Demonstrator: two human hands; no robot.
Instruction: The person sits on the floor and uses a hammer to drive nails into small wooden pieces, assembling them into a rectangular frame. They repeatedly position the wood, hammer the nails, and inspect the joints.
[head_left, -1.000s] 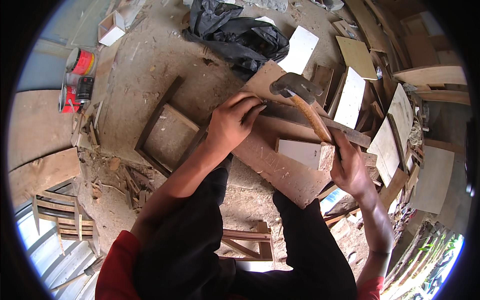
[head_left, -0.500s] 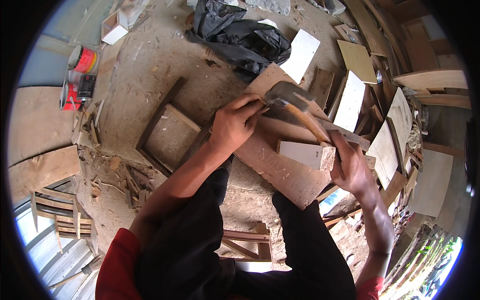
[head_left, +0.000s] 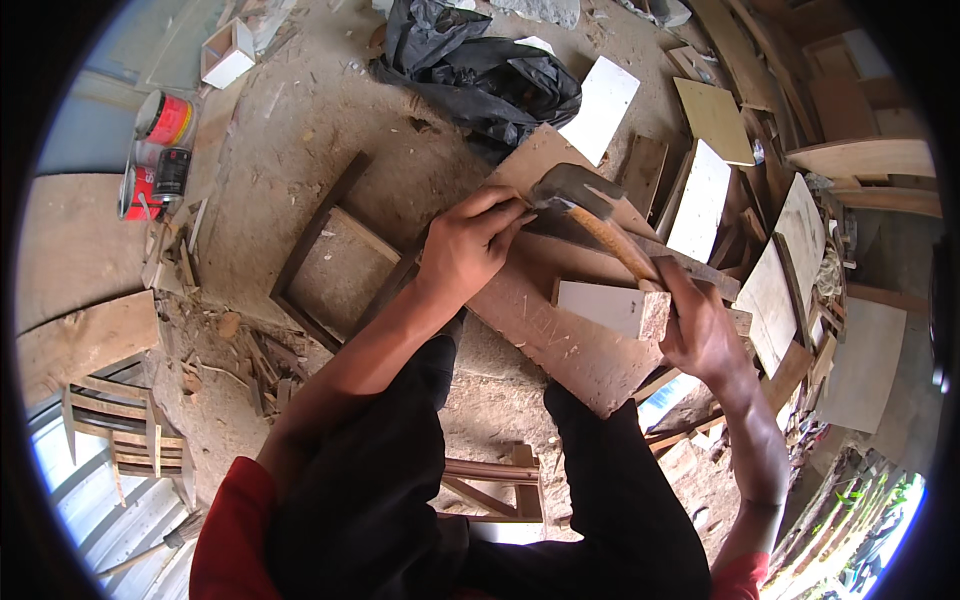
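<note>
Okay, hands apart: right hand (head_left: 705, 325) is closed around the lower end of the hammer (head_left: 615, 245), left hand (head_left: 465, 245) has thumb and fingers bunched at the far end of a dark wooden strip (head_left: 698, 268); can't tell if a nail is pinched there. Hammer sits above the strip, metal head just beside the left fingertips, contact unclear. Looks like a hammering step. To do it well: short, light taps first, face square to the wood, eyes on the spot, left fingers pulled clear before any harder blow; gripping low on the handle suits a fuller swing but costs some control this close. Boards should be steadied too, since they lie at an angle before the knees and could probably skid. Materials: hammer head dark, dull metal with a split claw; handle brown, slightly curved, worn-looking wood. Strip long, narrow, straight-edged. Brown board (head_left: 545, 320) flat, scuffed, pale scratches. White-faced block (head_left: 605, 305) smooth on its side, rough and crumbly-looking at the end. Floor (head_left: 260, 150) gritty, dusty; plastic bag (head_left: 480, 80) black, crumpled, shiny.
</note>
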